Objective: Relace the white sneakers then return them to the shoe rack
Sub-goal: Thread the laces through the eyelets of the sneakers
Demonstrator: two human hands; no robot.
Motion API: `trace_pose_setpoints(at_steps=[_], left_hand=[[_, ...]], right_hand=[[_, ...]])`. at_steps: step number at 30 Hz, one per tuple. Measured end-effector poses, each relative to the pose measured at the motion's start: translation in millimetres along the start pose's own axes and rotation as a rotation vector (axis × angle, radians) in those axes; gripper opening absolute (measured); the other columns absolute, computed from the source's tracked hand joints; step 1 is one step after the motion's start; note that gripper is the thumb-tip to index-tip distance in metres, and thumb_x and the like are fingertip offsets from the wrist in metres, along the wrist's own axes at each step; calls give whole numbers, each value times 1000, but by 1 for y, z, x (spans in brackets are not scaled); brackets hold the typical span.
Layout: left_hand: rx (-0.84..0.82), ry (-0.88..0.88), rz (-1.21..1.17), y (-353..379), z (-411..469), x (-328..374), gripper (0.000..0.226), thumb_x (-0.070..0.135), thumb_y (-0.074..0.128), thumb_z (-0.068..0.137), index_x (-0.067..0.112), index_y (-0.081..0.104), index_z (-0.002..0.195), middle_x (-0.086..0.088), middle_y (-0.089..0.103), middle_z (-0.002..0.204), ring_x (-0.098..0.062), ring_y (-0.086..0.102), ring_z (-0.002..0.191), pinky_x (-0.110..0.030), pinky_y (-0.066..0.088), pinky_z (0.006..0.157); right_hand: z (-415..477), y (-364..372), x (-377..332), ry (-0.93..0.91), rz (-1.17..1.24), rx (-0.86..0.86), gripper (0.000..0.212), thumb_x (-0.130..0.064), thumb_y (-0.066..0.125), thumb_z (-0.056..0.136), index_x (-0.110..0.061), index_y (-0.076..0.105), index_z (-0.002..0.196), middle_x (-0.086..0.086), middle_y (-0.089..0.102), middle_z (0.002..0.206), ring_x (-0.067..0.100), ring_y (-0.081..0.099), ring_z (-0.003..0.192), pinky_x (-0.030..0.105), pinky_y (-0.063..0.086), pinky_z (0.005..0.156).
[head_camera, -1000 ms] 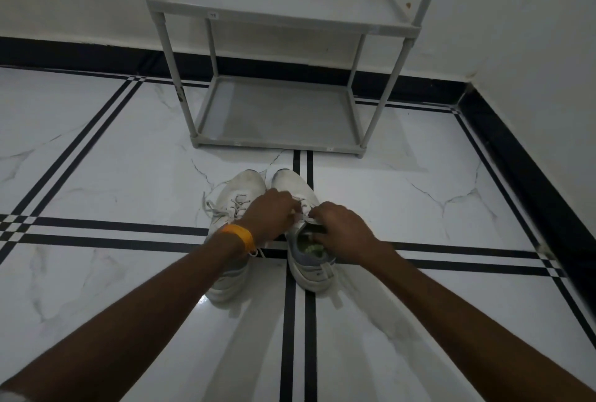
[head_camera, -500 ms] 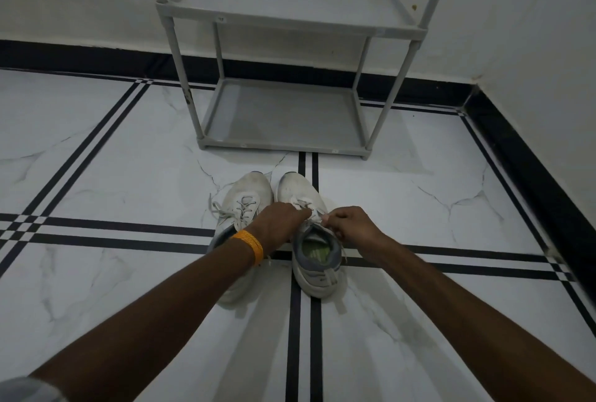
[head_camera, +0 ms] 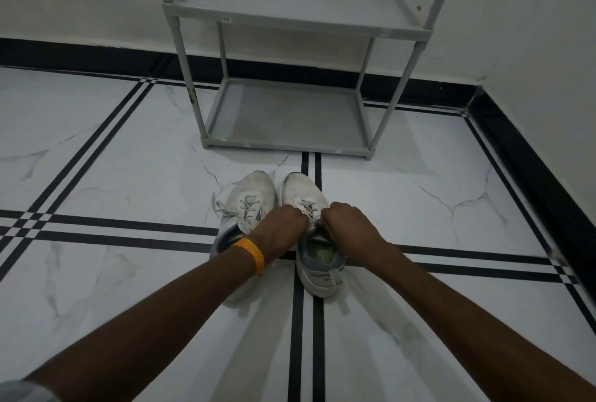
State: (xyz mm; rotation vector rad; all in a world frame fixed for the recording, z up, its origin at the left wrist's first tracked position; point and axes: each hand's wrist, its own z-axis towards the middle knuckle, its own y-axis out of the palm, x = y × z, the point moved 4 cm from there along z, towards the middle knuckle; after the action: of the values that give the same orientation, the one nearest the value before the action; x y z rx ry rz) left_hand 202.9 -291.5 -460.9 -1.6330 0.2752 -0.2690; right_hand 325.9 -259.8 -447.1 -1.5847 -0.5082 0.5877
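Two white sneakers stand side by side on the floor, toes toward the rack. The left sneaker [head_camera: 250,198] has loose laces trailing off to its left side. Over the tongue of the right sneaker [head_camera: 317,267] both hands meet. My left hand [head_camera: 280,227], with an orange band at the wrist, pinches that sneaker's lace. My right hand [head_camera: 346,226] grips the lace from the other side. The fingers hide the upper eyelets. The grey shoe rack [head_camera: 290,140] stands just beyond, both shelves bare.
The floor is white marble tile with black stripe lines. A black skirting runs along the back wall and along the right wall [head_camera: 548,95], which meets the back wall in a corner to the right of the rack.
My right hand has moved in toward my left, so both now meet over the right sneaker's tongue. The view has drifted slightly down.
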Motion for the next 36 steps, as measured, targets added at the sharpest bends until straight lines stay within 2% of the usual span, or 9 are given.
trace_pose_setpoints(at_steps=[6, 11, 18, 21, 24, 26, 29, 32, 36], left_hand=[[-77, -24, 162, -6, 5, 4, 24, 1, 45, 92, 0, 65, 106, -21, 66, 110, -36, 61, 103, -43, 50, 83], [-101, -28, 152, -6, 9, 0, 23, 8, 45, 95, 3, 65, 106, -18, 68, 110, -35, 63, 103, -41, 49, 85], [-91, -57, 116, 3, 11, -6, 20, 10, 50, 93, 4, 66, 104, -17, 69, 108, -35, 64, 101, -40, 50, 83], [9, -100, -171, -6, 11, -22, 27, 20, 59, 90, 10, 62, 115, -14, 68, 112, -32, 63, 102, -39, 50, 87], [203, -233, -633, -29, -10, -60, 43, 28, 68, 83, 22, 57, 123, -2, 65, 105, -20, 61, 92, -35, 52, 83], [283, -336, -645, -35, -32, -89, 51, 34, 67, 76, 23, 55, 125, 0, 60, 103, -18, 57, 91, -33, 49, 78], [-5, -543, -666, -19, -67, -119, 68, 49, 59, 73, 23, 44, 134, -5, 59, 117, -20, 53, 92, -29, 44, 75], [-398, -668, -812, 12, -94, -117, 85, 42, 69, 77, 28, 20, 146, -14, 57, 122, -22, 57, 87, -24, 50, 67], [-191, -624, -589, 30, -77, -112, 78, 18, 64, 82, 9, 18, 145, -22, 64, 112, -27, 57, 83, -31, 47, 74]], right_hand=[[-9, 11, 1, -28, -79, 30, 25, -34, 58, 93, -14, 59, 108, 7, 68, 104, 26, 67, 88, 31, 46, 71], [-9, 24, 15, 210, 409, 60, 30, -26, 42, 102, -12, 62, 85, 10, 69, 86, 19, 56, 72, 26, 37, 68], [-11, 26, 16, 271, 600, 17, 34, -27, 45, 101, -11, 57, 75, 7, 61, 74, 19, 53, 67, 28, 36, 64], [-11, 16, 19, 310, 689, -12, 28, -38, 51, 97, -12, 58, 88, 5, 63, 84, 20, 60, 74, 30, 44, 63], [-9, 9, 28, 413, 712, -91, 67, -64, 64, 78, -15, 48, 121, 3, 59, 107, 25, 67, 88, 31, 52, 59], [-8, 12, 30, 475, 687, -198, 85, -69, 67, 72, -19, 40, 135, 5, 58, 119, 26, 66, 96, 37, 59, 68], [-8, 24, 22, 481, 767, -317, 76, -52, 73, 75, -20, 39, 135, 10, 59, 121, 26, 63, 99, 40, 62, 73], [-3, 37, 19, 444, 702, -243, 58, -39, 73, 78, -14, 46, 123, 11, 60, 113, 26, 62, 95, 45, 60, 76], [3, 48, 15, 481, 702, -145, 48, -41, 67, 77, -11, 54, 111, 10, 61, 109, 28, 61, 100, 40, 54, 84]])
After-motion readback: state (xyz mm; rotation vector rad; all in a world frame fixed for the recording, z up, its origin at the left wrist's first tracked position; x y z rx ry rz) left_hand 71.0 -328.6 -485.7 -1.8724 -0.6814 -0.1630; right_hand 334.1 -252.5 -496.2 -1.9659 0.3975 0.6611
